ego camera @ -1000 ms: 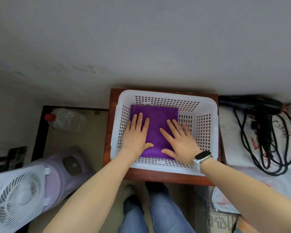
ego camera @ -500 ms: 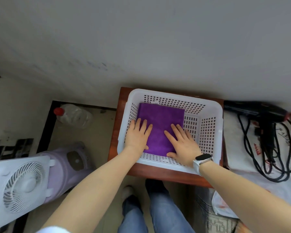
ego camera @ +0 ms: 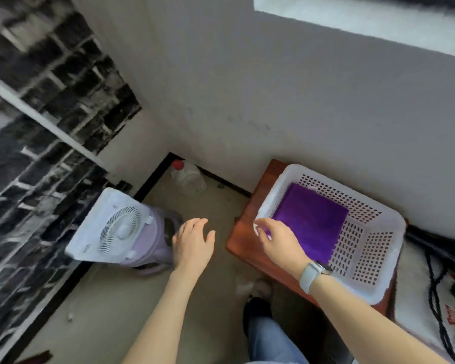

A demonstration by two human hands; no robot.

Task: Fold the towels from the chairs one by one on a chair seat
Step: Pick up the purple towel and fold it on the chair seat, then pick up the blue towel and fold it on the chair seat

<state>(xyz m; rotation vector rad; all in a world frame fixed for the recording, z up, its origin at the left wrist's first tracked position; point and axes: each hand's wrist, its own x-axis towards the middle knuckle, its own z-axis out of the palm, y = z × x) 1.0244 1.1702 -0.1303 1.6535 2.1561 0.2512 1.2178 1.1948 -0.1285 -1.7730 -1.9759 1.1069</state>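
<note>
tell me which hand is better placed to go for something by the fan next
Left, probably. The left hand hangs open over the floor right beside the white fan. The right hand is by the white basket rim, next to the folded purple towel.

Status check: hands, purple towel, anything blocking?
Left hand open, over the floor. Right hand empty, above basket rim. Purple towel folded flat in basket. Nothing blocking.

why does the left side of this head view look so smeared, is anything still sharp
Head view: motion blur streaks the dark brick-patterned wall on the left, and the bottle is soft. The purple towel in the white basket and both hands, left and right, read fairly clearly; straight edges bow from the wide-angle lens.
</note>
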